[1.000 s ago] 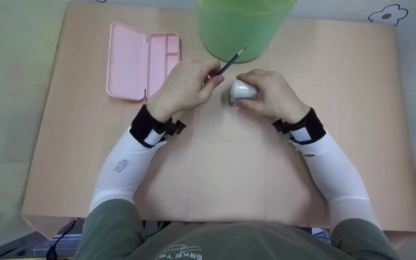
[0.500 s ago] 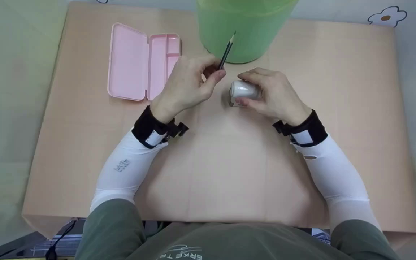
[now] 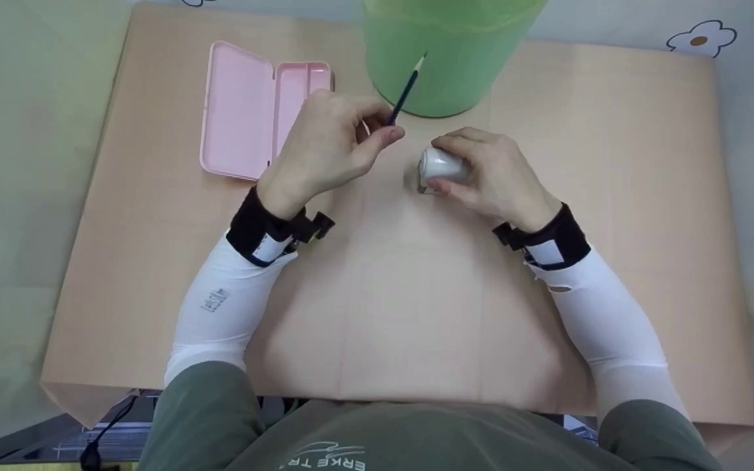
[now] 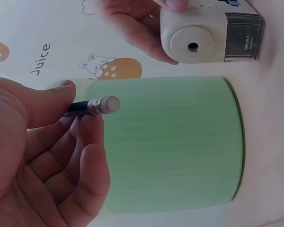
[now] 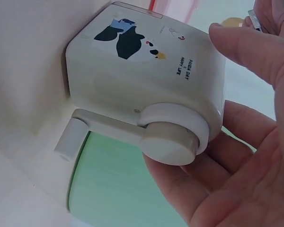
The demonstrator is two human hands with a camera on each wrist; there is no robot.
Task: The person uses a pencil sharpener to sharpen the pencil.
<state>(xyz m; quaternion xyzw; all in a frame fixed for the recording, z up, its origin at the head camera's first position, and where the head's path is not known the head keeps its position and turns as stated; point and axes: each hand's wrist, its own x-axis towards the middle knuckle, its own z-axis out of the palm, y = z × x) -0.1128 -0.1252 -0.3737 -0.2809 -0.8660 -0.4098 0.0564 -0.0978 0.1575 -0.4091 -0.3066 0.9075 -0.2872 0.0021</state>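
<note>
My left hand (image 3: 328,144) pinches a dark pencil (image 3: 405,95) between thumb and fingers. Its sharpened tip points away from me, and the eraser (image 4: 111,104) sticks out on the near side in the left wrist view. To the right, my right hand (image 3: 504,176) holds a white crank pencil sharpener (image 3: 441,165) with thumb and fingers around its rounded top. The sharpener stands on the table, its pencil hole (image 4: 193,46) facing left. In the right wrist view its crank handle (image 5: 111,126) shows on the opposite side. Pencil and sharpener are apart.
A pink pencil case (image 3: 236,111) lies open at the back left, partly covered by my left hand. A green bin (image 3: 436,82) stands at the back, just beyond both hands. A beige cover (image 3: 410,314) lies over the table.
The pencil has swung from leaning right to pointing more nearly straight away from me. My left hand has shifted slightly left. My right hand and the sharpener stay almost in place.
</note>
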